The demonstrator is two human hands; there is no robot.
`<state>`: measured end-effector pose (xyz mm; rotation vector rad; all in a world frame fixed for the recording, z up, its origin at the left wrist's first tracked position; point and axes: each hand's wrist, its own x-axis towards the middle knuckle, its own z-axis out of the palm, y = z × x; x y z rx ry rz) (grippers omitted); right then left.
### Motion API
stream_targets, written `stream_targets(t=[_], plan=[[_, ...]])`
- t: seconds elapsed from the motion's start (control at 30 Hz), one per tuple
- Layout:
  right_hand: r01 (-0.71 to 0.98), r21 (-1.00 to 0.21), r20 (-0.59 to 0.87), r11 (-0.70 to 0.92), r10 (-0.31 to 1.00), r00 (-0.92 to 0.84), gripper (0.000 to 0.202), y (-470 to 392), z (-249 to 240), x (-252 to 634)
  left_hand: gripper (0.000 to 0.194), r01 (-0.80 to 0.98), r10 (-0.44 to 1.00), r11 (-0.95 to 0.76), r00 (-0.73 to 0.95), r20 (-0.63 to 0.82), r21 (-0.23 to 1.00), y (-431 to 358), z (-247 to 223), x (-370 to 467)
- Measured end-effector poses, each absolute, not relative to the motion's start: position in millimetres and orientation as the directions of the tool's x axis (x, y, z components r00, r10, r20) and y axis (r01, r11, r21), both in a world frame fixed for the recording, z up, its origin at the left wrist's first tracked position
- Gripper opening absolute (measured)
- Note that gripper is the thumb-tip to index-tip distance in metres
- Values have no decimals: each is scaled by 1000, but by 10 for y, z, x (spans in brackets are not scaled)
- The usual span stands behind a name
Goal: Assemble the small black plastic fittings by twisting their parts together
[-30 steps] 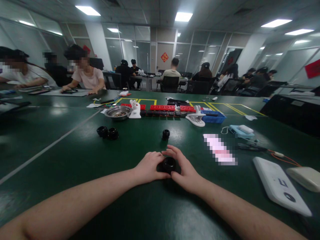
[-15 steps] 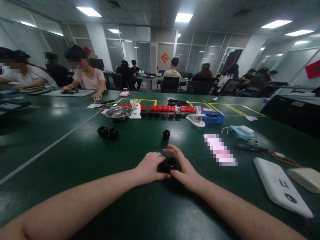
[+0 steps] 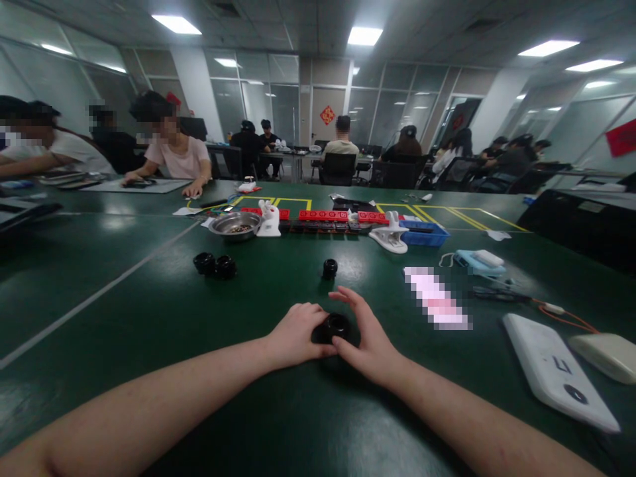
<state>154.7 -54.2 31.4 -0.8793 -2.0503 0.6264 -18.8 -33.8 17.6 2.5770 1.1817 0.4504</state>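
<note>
In front of me a black cable gland (image 3: 338, 324), round with a hole in its top, stands on the green table. My left hand (image 3: 301, 333) is closed round its left side, fingers behind and thumb in front. My right hand (image 3: 366, 338) is at its right side; the thumb tip is at the front of the rim, and the fingers are stretched out and apart, beyond it. The lower part of the gland is partly hidden by the hands. Farther out stands another black gland (image 3: 330, 268). Two more black glands (image 3: 225, 266) sit together to the left.
At the back are a metal bowl (image 3: 235, 226) with small pieces, two white clips (image 3: 390, 237), a row of red blocks (image 3: 324, 215) and a blue tray (image 3: 424, 234). To the right lie a pixelated phone-shaped thing (image 3: 437, 298), a blue case (image 3: 472, 263), cables and a white device (image 3: 559, 371).
My right thumb has slid slightly left along the gland's front, and the right fingers have shifted a little. My left hand has stayed nearly still round the gland.
</note>
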Motion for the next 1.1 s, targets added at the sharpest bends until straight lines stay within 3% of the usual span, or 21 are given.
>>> stream_targets(t=[0.23,0.37,0.47,0.6,0.77,0.93,1.1], plan=[[532,-632,474,564,824,-311,66,-522,300,1525,33,689,767,-633,619,168,352,-339,192,-184],[444,-682,433,582,810,-396,54,-525,289,1534,34,695,776,-623,608,167,360,-342,199,-174],[329,-663,471,672,716,-515,66,-547,300,1553,36,687,775,-622,609,170,375,-339,199,-176],[433,-601,514,672,740,-435,64,-552,306,1559,36,675,764,-635,620,176,376,-338,199,-184],[512,-622,499,592,804,-323,61,-513,264,1527,32,680,764,-637,618,183,363,-346,204,-170],[407,-683,482,607,793,-374,61,-529,254,1521,33,691,771,-629,612,174,356,-341,194,-166],[440,-599,509,669,742,-436,63,-546,289,1547,34,684,766,-634,619,172,361,-340,190,-177]])
